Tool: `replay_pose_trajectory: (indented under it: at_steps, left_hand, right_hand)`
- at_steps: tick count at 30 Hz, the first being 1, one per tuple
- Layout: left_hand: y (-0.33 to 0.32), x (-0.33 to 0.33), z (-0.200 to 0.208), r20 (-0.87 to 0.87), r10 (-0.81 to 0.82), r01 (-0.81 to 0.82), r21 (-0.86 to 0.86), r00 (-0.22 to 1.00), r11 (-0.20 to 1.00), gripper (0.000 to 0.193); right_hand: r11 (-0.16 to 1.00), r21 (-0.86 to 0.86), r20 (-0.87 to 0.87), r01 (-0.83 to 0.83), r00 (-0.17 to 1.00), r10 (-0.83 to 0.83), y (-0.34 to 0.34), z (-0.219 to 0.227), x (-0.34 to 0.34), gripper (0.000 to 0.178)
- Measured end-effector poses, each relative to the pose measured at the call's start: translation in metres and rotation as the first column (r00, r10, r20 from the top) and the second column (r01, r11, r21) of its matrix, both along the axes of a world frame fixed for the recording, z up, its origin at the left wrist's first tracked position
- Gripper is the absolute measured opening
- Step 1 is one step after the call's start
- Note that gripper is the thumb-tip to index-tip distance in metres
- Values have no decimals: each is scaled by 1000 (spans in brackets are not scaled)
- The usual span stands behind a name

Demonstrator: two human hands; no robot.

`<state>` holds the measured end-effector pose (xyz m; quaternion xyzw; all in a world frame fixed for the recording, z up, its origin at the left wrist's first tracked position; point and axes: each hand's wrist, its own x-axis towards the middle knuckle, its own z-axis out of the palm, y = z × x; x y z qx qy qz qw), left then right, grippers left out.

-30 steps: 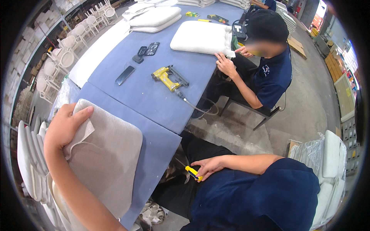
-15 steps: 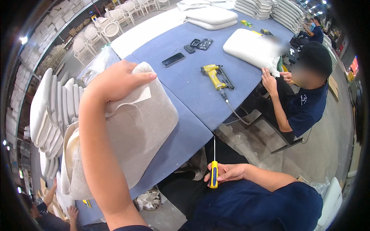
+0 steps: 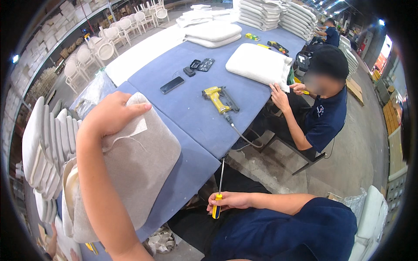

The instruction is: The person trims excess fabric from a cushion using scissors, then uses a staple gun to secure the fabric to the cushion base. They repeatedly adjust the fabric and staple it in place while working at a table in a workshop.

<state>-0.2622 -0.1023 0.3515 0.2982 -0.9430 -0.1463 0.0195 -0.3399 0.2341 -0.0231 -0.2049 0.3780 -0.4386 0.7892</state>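
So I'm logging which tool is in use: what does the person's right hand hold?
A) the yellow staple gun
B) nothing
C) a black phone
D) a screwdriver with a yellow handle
D: the right hand is closed around the screwdriver, its shaft pointing up, while the yellow staple gun lies untouched on the blue table.
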Motion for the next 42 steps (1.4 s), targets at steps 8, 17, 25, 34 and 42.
replay_pose_trajectory:
  at_steps: [8,17,25,34,42]
  left_hand:
    - [-1,1,1,-1,-30,30,1,1000,1000,62]
    - [-1,1,-2,13,5,-5,-34,1000,999,61]
    - [2,-2,3,34,32,-32,7,999,999,62]
    - [9,-3,7,62,24,-28,62,998,998,64]
    - [10,-2,8,102,35,-35,-2,994,999,65]
  right_hand:
    - [975,-194,-419,-106,908,15,17,-68,-15,34]
    - [970,-218,-385,-110,923,18,12,-87,-12,36]
    - [973,-197,-408,-122,912,31,11,-80,-12,36]
    - [984,-143,-428,101,891,-154,8,-60,-14,34]
    - [964,-172,-342,205,905,-253,-21,-4,-45,22]
